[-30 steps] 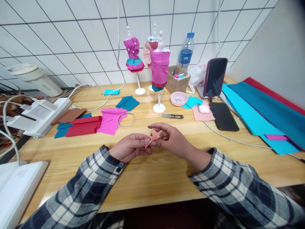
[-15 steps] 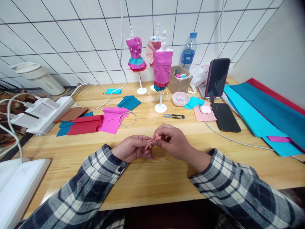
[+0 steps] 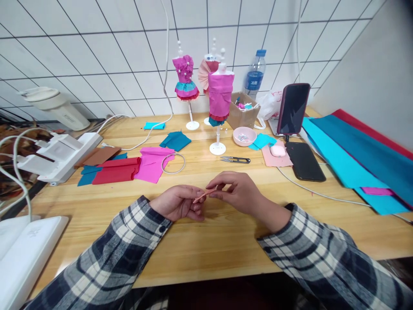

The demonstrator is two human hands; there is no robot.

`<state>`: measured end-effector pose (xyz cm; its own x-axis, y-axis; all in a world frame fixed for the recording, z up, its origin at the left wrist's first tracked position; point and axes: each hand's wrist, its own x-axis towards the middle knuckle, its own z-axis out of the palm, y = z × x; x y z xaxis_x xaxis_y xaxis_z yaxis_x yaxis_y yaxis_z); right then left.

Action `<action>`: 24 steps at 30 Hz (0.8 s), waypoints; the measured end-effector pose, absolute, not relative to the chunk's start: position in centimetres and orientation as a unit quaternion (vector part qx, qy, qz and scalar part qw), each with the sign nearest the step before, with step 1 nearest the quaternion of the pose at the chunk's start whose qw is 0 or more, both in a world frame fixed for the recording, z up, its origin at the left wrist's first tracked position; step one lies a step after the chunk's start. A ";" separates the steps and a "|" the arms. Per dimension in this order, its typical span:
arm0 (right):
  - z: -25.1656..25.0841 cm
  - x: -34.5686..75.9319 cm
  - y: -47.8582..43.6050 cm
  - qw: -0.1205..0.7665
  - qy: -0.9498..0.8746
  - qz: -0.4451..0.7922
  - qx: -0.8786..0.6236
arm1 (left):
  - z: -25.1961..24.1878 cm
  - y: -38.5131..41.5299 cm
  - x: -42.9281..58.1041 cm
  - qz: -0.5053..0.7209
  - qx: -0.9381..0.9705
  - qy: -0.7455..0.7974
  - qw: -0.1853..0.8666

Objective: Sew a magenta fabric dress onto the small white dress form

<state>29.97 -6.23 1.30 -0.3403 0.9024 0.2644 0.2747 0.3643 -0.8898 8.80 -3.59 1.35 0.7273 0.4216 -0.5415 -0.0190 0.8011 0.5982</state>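
Note:
Between my hands, above the wooden table (image 3: 226, 254), is a small narrow strip of folded salmon-pink paper (image 3: 202, 196). My left hand (image 3: 179, 202) pinches its lower left part between thumb and fingers, the other fingers curled beneath. The thumb and fingertips of my right hand (image 3: 237, 191) close on its upper right end. Beyond my hands lie small black thread snips (image 3: 238, 159) and a metal ring (image 3: 173, 172). A mini dress form (image 3: 221, 94) wrapped in magenta paper stands behind the snips.
Two more dressed forms, one in magenta and blue (image 3: 185, 82), stand behind. A pink bowl (image 3: 245, 142), cardboard box (image 3: 243, 115) and water bottle (image 3: 254, 73) are at the back. Phones (image 3: 306, 161) and coloured paper (image 3: 355, 150) lie right; red paper (image 3: 116, 170) and a power strip (image 3: 72, 159) left.
The pink paper, fanned at its right end before, now shows as a narrow strip. The fingertips of my right hand have closed flatter over that end. The camera view has tilted slightly.

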 end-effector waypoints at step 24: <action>1.0 30.7 -6.4 0.351 -0.824 0.166 -0.412 | 2.7 -3.4 8.7 0.283 0.732 0.456 0.420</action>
